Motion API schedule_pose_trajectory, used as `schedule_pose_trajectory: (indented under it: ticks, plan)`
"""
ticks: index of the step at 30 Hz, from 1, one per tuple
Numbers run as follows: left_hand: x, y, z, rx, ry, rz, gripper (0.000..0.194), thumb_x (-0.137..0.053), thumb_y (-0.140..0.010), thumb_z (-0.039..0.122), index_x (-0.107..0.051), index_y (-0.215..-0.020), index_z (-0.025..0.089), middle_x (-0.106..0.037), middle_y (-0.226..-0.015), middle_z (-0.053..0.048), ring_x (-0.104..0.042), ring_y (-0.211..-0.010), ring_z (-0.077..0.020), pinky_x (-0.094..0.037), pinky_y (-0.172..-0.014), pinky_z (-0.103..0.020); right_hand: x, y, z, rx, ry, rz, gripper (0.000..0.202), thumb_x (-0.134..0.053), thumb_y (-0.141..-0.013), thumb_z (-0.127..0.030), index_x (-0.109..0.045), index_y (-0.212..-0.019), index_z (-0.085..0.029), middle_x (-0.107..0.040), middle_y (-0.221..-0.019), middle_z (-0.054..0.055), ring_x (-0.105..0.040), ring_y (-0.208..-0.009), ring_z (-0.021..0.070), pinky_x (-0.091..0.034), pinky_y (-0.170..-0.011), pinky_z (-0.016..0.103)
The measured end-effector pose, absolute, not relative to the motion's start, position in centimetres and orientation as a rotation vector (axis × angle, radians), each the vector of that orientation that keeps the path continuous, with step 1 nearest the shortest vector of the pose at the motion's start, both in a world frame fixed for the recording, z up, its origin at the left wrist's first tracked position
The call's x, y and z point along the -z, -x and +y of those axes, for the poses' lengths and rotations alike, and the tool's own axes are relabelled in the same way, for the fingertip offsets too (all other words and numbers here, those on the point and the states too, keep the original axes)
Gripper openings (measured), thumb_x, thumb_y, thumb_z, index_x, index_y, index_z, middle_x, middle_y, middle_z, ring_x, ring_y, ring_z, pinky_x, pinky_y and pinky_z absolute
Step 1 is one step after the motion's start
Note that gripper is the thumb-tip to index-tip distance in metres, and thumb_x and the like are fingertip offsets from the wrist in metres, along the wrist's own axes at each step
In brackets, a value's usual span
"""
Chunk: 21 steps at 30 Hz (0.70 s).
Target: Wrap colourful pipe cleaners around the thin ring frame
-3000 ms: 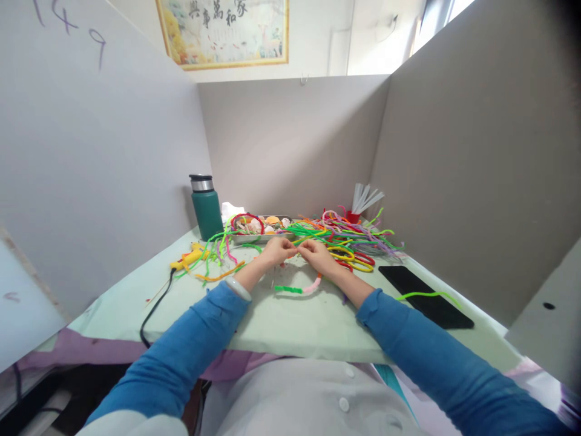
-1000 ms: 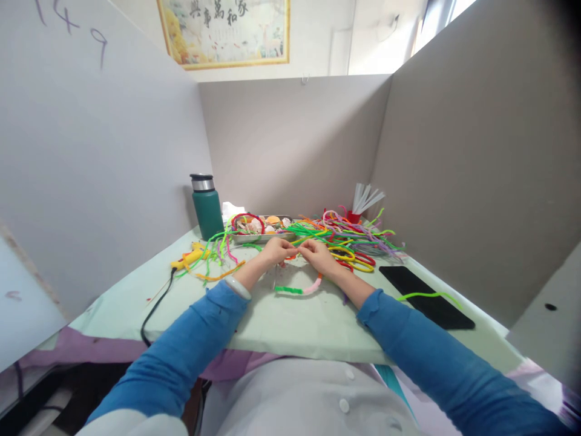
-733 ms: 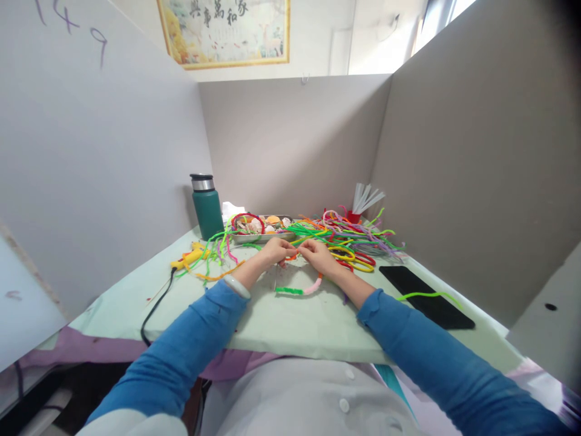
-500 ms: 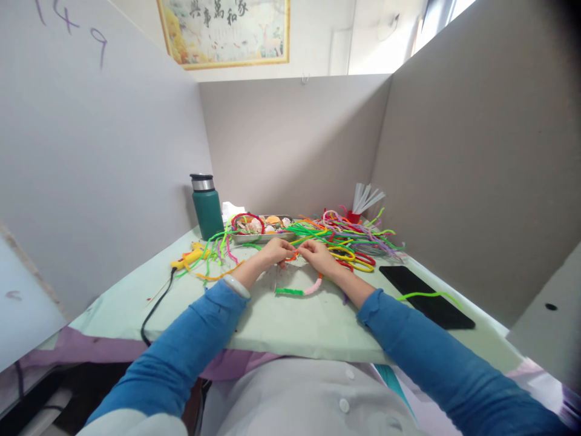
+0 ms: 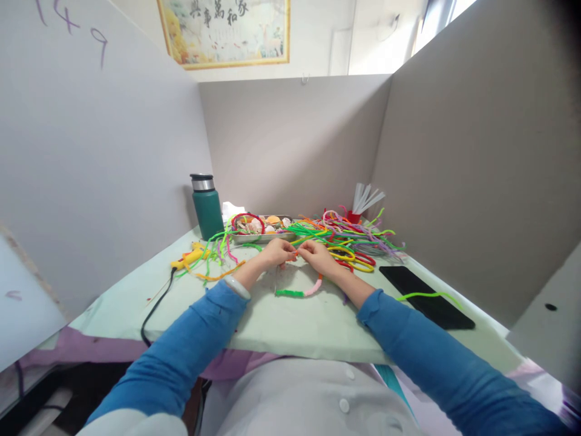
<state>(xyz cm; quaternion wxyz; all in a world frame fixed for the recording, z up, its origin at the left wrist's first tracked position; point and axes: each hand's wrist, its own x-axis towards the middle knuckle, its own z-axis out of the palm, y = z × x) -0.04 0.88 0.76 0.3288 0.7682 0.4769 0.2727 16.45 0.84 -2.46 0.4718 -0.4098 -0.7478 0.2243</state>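
My left hand (image 5: 276, 252) and my right hand (image 5: 318, 255) meet over the middle of the table, fingertips pinched close together. Between them both hold a short orange pipe cleaner (image 5: 295, 255), mostly covered by the fingers. Below the hands hangs or lies a curved thin wire wrapped with a green fuzzy section (image 5: 289, 293) and a pink fuzzy section (image 5: 313, 289). Its right end runs up under my right hand, where a bit of orange shows; the upper part is hidden.
Behind the hands stands a metal tray (image 5: 265, 238) of shells, with a pile of coloured pipe cleaners (image 5: 349, 242) to its right. A green bottle (image 5: 207, 209) and a yellow glue gun (image 5: 190, 257) are at left. A black phone-like slab (image 5: 426, 297) lies right, near white sticks (image 5: 363, 198).
Less of the orange pipe cleaner shows between my fingers now. Both hands stay in almost the same place, and the wrapped wire has barely shifted.
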Motion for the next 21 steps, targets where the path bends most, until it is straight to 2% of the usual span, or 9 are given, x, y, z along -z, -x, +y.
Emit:
schedule_pose_trajectory:
  ticks: [8,18,21]
  plan:
    - [-0.3,0.0,1.4,-0.72,-2.074,1.261,0.019,-0.056,-0.067,0.019,-0.065,-0.083,0.011,-0.06,-0.063,-0.001,-0.047,-0.038,-0.0059,-0.038,-0.039,-0.017,2.3,-16.4,0.7,-0.57,1.01,-1.827,0.023,-0.049,-0.073,-0.037,-0.056,-0.072,-0.015,-0.051,-0.062,-0.002,-0.041,-0.055,0.0099,-0.031,-0.05,0.022]
    - [-1.1,0.1,0.5,-0.757,-2.318,1.381,0.021,-0.056,-0.066,0.023,-0.066,-0.082,0.015,-0.054,-0.051,0.003,-0.049,-0.04,-0.008,-0.035,-0.042,-0.018,2.2,-16.4,0.6,-0.553,1.008,-1.84,0.021,-0.049,-0.073,-0.035,-0.055,-0.071,-0.015,-0.052,-0.063,-0.001,-0.044,-0.058,0.0111,-0.032,-0.053,0.023]
    - [-1.2,0.2,0.3,-0.741,-2.376,1.373,0.022,-0.056,-0.067,0.026,-0.067,-0.083,0.015,-0.056,-0.055,0.003,-0.048,-0.042,-0.0078,-0.035,-0.044,-0.018,2.2,-16.5,0.5,-0.558,1.007,-1.844,0.021,-0.049,-0.074,-0.035,-0.055,-0.071,-0.015,-0.051,-0.063,-0.001,-0.044,-0.058,0.011,-0.032,-0.053,0.023]
